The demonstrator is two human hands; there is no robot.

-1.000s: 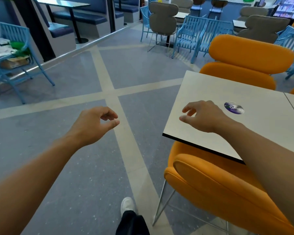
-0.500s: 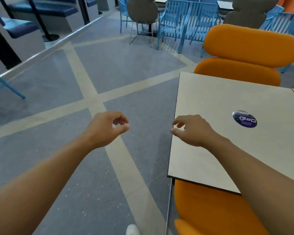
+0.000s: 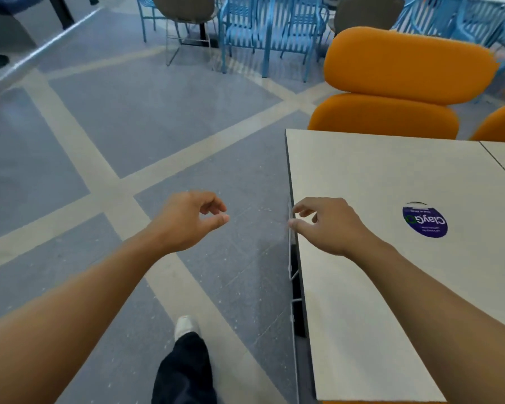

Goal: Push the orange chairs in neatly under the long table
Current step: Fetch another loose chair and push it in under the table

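The long table (image 3: 391, 176) has a pale top with a dark edge and a round purple sticker (image 3: 424, 220). An orange chair (image 3: 403, 83) stands at its far side, its backrest above the tabletop. A second orange chair (image 3: 502, 123) shows at the right edge. My right hand (image 3: 324, 225) hovers over the table's left end with loosely curled fingers, holding nothing. My left hand (image 3: 190, 220) hangs over the floor to the left of the table, also loosely curled and holding nothing. The near chair's metal legs (image 3: 292, 272) show under the table's left edge; its seat is hidden.
Blue slatted chairs (image 3: 257, 27) and a grey chair (image 3: 184, 13) stand at the back. Open grey floor with pale cross bands (image 3: 105, 182) lies to the left. My leg and white shoe (image 3: 185, 354) are at the bottom.
The view has shifted around the table's end: the near orange chair, plainly seen before, is now hidden under the tabletop. Both hands stay loosely curled and hold nothing.
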